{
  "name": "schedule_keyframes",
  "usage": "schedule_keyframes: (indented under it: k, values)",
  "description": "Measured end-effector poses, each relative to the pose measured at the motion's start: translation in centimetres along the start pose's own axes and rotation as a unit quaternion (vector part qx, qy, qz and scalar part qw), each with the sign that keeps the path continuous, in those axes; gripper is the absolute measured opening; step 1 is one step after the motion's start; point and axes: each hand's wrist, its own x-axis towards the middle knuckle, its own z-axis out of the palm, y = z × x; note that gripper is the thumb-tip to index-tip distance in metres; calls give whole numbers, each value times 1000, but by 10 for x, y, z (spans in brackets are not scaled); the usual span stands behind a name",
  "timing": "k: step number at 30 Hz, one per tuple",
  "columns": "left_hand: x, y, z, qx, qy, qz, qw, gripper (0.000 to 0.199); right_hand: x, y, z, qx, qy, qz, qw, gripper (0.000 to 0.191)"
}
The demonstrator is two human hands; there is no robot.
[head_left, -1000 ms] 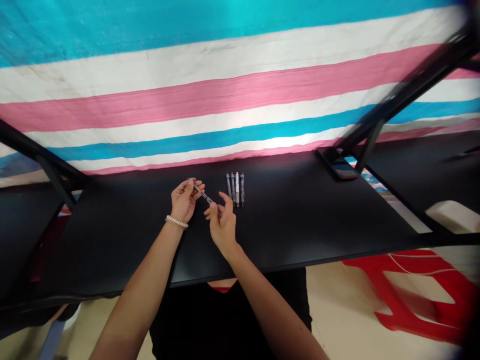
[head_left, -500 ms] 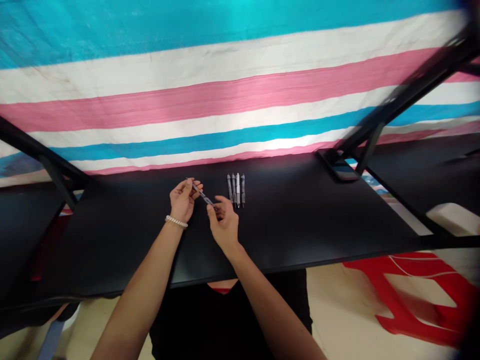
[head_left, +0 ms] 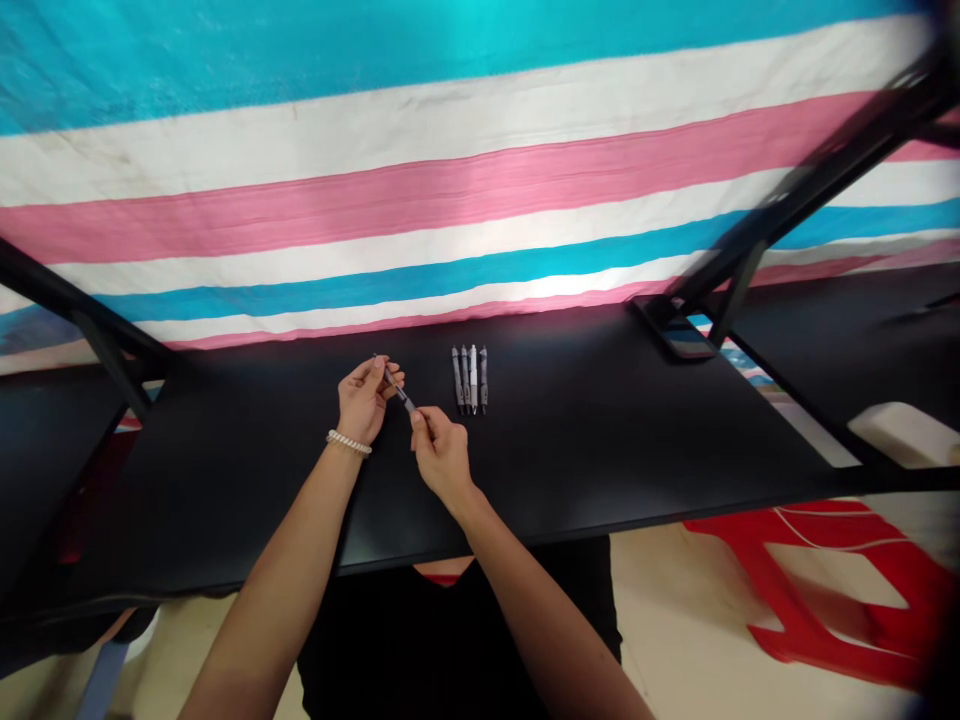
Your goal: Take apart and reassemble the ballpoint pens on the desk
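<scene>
A slim dark pen (head_left: 399,390) slants down to the right between my two hands, above the black table. My left hand (head_left: 363,400), with a white coiled band on the wrist, pinches its upper end between thumb and fingers. The lower end is gripped by my right hand (head_left: 442,450), whose closed fingers hide part of it. Just beyond my right hand, several pens lie side by side on the table, most of them grey (head_left: 457,380) and one white (head_left: 474,380).
A black table (head_left: 600,430) carries a dark phone-like object (head_left: 686,338) at the back right, beside a black slanted frame (head_left: 810,190). Striped cloth (head_left: 450,200) hangs behind. A red stool (head_left: 817,590) stands on the floor at the right.
The fingers of my right hand have curled in and closed around the lower end of the pen. My left hand keeps nearly the same place. The view has shifted slightly.
</scene>
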Motion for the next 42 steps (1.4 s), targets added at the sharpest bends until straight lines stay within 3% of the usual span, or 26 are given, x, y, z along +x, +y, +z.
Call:
schedule_keyframes:
  k: [3, 6, 9, 12, 16, 20, 28, 35, 42]
  values:
    - [-2, -1, 1, 7, -19, 3, 1000, 38, -2, -6, -2, -13, -8, -4, 1000, 35]
    - [-4, -3, 2, 27, -57, -9, 998, 48, -4, -9, -18, -37, 45, 20, 998, 40]
    - [-3, -4, 2, 58, -60, -25, 996, 44, -2, 1, -52, -100, 116, 70, 986, 41]
    - [-2, -7, 1, 80, -39, -4, 996, 29, 3, 19, -93, -232, 146, 116, 955, 37]
    - [-1, -11, 0, 110, -43, 25, 993, 18, 11, 33, -124, -410, 66, 192, 889, 32]
    - [-1, -13, 1, 139, -48, 40, 988, 15, 16, 32, -122, -483, -7, 183, 856, 32]
    - [0, -15, -1, 150, -43, 48, 987, 14, 28, 35, -118, -477, -39, 140, 867, 36]
    - [2, -18, -2, 167, -46, 51, 984, 15, 47, 49, -124, -395, -32, 132, 909, 27]
    - [4, -18, -4, 180, -51, 46, 981, 15, 59, 50, -115, -344, -32, 113, 932, 22]
